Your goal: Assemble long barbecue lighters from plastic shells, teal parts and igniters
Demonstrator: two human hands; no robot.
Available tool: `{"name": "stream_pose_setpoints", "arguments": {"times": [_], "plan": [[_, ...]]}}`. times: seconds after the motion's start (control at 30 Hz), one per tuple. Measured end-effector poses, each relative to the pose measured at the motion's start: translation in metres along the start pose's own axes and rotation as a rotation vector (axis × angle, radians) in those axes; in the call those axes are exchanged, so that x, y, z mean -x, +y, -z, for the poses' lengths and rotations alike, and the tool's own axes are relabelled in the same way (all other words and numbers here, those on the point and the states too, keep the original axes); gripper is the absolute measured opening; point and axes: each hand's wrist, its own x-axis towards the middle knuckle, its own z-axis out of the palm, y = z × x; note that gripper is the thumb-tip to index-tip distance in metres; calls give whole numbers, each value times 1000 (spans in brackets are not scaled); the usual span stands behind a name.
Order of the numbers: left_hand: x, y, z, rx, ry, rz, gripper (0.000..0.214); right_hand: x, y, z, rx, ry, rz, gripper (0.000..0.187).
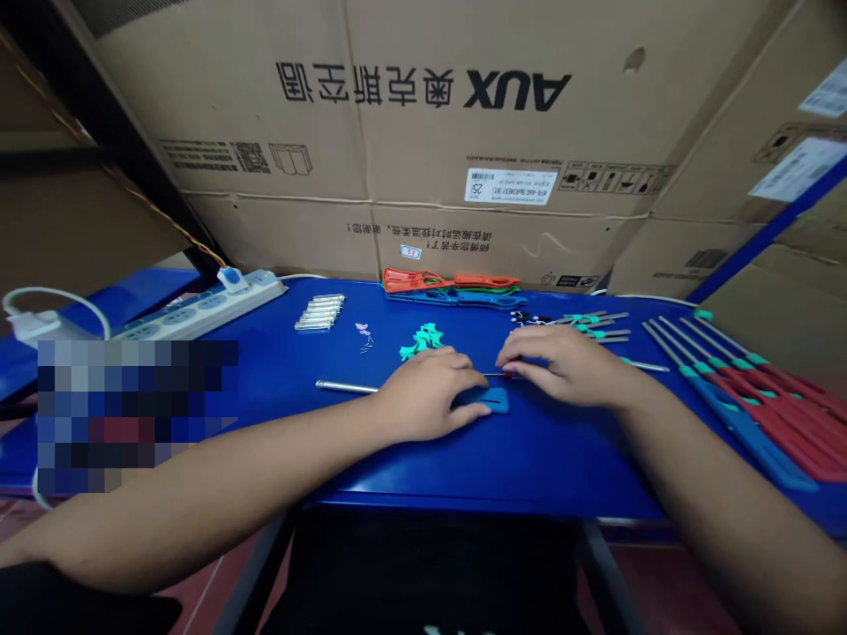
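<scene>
One half-curled left hand [430,392] holds a blue slotted plastic handle [498,401] between front and back edges of the blue table [410,481]; the right hand [562,360] pinches a small red piece [508,371], apparently mid-fitting, calling for steady alignment.

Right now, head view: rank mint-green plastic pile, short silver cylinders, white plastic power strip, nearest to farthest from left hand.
1. Mint-green plastic pile, just beyond left hand
2. Short silver cylinders, back left
3. White plastic power strip, far left

The casing [500,399] in the left hand [427,392] was blue, the small piece [507,373] in the right hand [569,363] red.
</scene>
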Motion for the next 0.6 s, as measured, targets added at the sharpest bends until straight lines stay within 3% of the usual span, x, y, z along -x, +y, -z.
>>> {"name": "stream_pose_setpoints", "arguments": {"times": [0.13,0.33,0.47,0.6], "plan": [[6,0,12,-82,-163,43,36,-1,0,-9,-34,-63,21,19],[23,-9,41,-111,-299,89,34,-8,-11,-27,-130,39,97,17],[26,-23,42,-53,-275,43,36,-12,-13,-41,-114,47,153,15],[28,-31,35,8,-228,25,39,-13,-12,-48,-117,30,119,15]]}}
